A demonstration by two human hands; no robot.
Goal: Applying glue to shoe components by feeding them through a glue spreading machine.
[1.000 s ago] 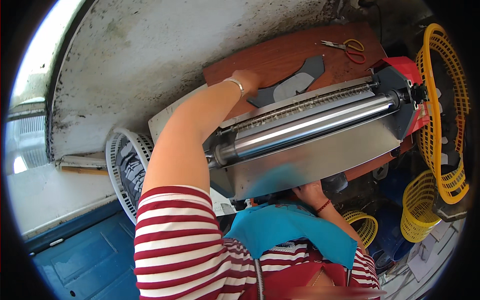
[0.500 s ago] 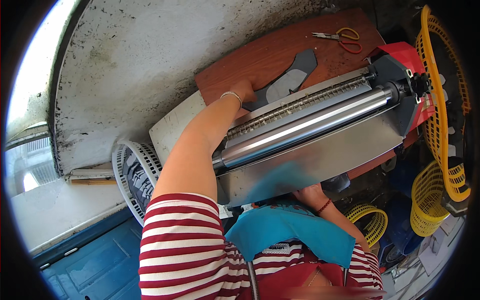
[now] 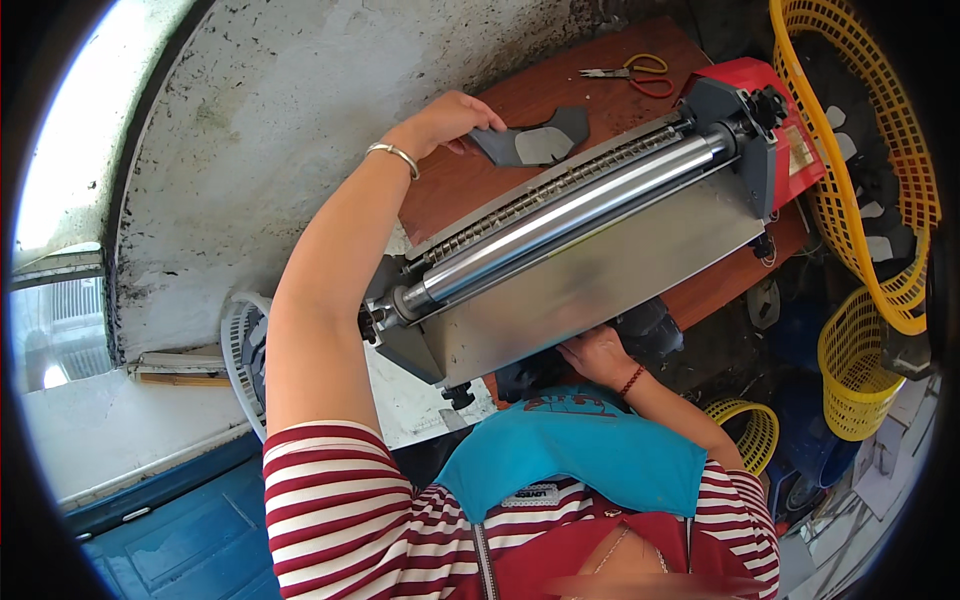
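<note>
Behind the roller machine (image 3: 570,225), my left hand (image 3: 450,122) pinches the left end of a flat dark grey cut piece (image 3: 497,148). A lighter grey rounded patch (image 3: 543,146) lies on that piece, which rests over the brown wooden board (image 3: 545,95). My right hand (image 3: 598,356) is low at the near edge of the machine's metal plate (image 3: 590,290). Its fingers are bent together and point left, beside dark pieces (image 3: 527,376) under the plate. Its fingertips are partly hidden, and what they grip cannot be made out.
Scissors with red and yellow handles (image 3: 640,75) lie far back on the board. To the right stand a large yellow basket (image 3: 850,225) with grey pieces and a smaller yellow basket (image 3: 850,390). A white basket (image 3: 240,350) is at left. A stained wall (image 3: 260,130) rises behind.
The view has shifted, so the machine appears farther left. My left hand has drawn back toward the wall and now pinches the grey piece's end. My right hand has moved up to the plate's edge.
</note>
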